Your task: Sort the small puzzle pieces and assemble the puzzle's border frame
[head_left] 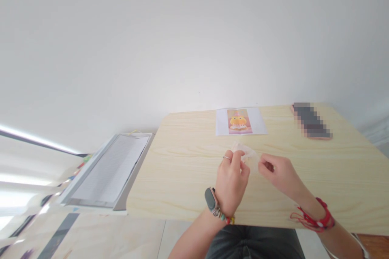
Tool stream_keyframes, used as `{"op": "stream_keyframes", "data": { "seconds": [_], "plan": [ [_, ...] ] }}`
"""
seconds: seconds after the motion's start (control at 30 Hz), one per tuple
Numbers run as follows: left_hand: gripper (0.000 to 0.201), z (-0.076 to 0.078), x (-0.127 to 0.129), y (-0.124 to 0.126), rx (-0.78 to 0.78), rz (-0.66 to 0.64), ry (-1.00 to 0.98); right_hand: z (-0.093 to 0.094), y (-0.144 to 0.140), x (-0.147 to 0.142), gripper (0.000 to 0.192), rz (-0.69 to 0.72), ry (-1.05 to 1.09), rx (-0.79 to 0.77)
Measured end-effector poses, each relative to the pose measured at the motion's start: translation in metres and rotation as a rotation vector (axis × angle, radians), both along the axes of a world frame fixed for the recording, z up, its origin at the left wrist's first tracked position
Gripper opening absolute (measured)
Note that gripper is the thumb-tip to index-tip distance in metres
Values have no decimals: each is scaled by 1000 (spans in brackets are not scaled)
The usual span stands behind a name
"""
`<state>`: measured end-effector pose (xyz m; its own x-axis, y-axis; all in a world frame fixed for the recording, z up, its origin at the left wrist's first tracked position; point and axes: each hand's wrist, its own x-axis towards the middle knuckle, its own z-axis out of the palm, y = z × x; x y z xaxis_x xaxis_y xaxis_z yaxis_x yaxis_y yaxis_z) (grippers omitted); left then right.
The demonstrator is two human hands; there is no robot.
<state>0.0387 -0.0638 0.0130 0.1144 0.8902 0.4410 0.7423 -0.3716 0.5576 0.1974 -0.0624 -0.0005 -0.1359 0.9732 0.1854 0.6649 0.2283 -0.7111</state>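
Above the table (188, 170) — left hand (232, 180), right hand (278, 174) pinching clear wrapper (247, 154).

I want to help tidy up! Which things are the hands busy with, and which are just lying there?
In use: small clear packet, pinched by left hand and right hand.

Lying about: picture sheet, phone, grey tray beside the table.

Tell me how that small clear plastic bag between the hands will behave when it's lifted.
The clear plastic bag looks thin and crumpled, so it probably flops rather than holding shape. The left hand and right hand pinch it by fingertips alone, suggesting it is very light. Its glossy film may be slippery.
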Motion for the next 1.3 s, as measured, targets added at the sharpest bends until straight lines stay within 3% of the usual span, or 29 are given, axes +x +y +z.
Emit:
{"op": "stream_keyframes", "data": {
  "seconds": [0.13, 0.23, 0.3, 0.4, 0.5, 0.6, 0.73, 1.07, 1.3],
  "plan": [
    [29, 3, -4, -1, -74, -73, 8, 1, 1, 4, 13, -7, 93, -121],
    [33, 6, -10, 1, -130, -146, 9, 0, 2, 3, 40, 50, 299, -276],
    [36, 7, -16, 4, -111, -245, 23, -2, 4, 3, 44, 70, 423, -336],
    [62, 5, -24, 15, -23, -435, 126, -6, 7, 6, 44, 66, 568, -377],
    [80, -4, -30, 29, -38, -505, 258, -8, 11, 11, 42, 70, 633, -435],
    [71, -9, -33, 38, -108, -528, 321, -10, 16, 15, 43, 89, 624, -485],
    [58, -4, -39, 44, -147, -525, 423, -15, 24, 17, 44, 175, 572, -534],
    [45, 3, -45, 56, -163, -409, 778, -30, 57, 38, 40, 122, 326, -372],
    [41, 8, -32, 63, -112, -411, 904, -41, 58, 31, 44, 228, 347, -448]
  ]
}}
